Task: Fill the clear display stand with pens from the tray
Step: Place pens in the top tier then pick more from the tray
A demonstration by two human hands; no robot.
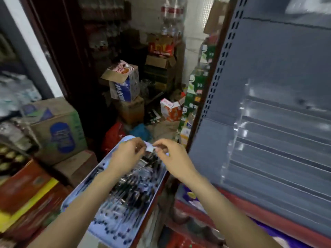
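A light blue tray full of several dark pens lies low in the middle of the view. Over its far end, my left hand and my right hand meet, and both pinch a small pale thing between their fingertips; the blur hides what it is. To the right, the clear display stand with stepped rows leans against a grey shelf panel, and its rows look bare of pens.
The grey perforated shelf panel fills the right side. Cardboard boxes stack up at the left, and more boxes and bottles crowd the back. A red bag lies beyond the tray.
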